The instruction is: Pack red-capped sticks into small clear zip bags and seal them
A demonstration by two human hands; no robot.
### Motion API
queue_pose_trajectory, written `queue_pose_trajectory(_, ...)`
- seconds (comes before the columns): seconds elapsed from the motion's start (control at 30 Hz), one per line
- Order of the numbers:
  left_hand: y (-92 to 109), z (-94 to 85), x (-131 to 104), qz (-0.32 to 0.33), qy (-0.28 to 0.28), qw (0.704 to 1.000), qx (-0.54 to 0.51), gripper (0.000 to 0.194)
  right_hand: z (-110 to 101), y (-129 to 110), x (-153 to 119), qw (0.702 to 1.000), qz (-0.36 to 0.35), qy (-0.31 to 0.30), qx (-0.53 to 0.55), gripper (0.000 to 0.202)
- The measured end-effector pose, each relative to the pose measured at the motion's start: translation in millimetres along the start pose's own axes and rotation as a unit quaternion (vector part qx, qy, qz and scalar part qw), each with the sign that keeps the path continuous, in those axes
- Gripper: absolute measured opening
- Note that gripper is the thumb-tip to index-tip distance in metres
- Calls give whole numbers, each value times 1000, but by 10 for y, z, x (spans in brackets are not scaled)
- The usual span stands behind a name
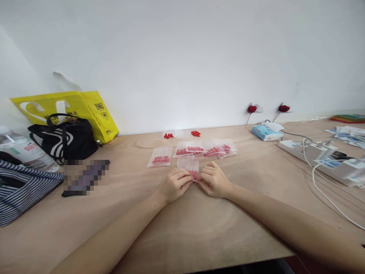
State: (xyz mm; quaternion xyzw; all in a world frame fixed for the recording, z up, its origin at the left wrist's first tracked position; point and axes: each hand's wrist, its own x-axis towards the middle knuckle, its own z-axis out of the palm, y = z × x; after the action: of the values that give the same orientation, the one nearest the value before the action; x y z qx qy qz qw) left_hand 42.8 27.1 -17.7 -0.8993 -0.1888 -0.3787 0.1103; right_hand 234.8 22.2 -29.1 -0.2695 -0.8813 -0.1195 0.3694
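Observation:
A small clear plastic bag (186, 163) with red capsule-like pieces inside lies at the middle of the table. Both of my hands pinch its near edge: my left hand (176, 183) from the left, my right hand (212, 180) from the right, thumbs almost meeting. My fingers hide part of the red pieces. Just beyond, another filled bag (159, 156) lies to the left, a group of overlapping filled bags (189, 149) in the centre, and more filled bags (221, 148) to the right. Two little heaps of loose-looking red pieces (169, 136) sit further back on clear plastic.
A yellow bag (97, 118), a black bag (78, 137), a large bottle (27, 152), striped cloth (25, 190) and a blurred-out dark object (85, 179) stand left. A tissue pack (266, 132), two red flowers (252, 109) and a power strip (296, 150) with white cables are right.

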Motion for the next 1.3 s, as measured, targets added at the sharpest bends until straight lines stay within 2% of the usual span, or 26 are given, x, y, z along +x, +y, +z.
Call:
queue_pose_trajectory(0.13,-3,-7,3,42,8,999,32,7,6,-19,7,1000,-1,6,1,11)
queue_pose_trajectory(0.33,28,-44,40,84,-25,992,95,9,-2,-50,25,1000,-13,15,-5,11)
queue_pose_trajectory(0.57,-87,-147,-61,30,17,998,50,6,-63,42,-22,1000,16,27,3,11)
queue_pose_trajectory(0.7,-159,-193,-127,37,17,998,38,8,-86,137,-60,999,-13,27,-23,11)
queue_pose_trajectory(0.97,-157,-176,-128,23,16,999,32,7,-51,155,-32,992,-94,46,-64,12)
queue_pose_trajectory(1.3,-100,-50,-39,42,29,998,22,8,0,101,17,995,-69,38,-57,16)
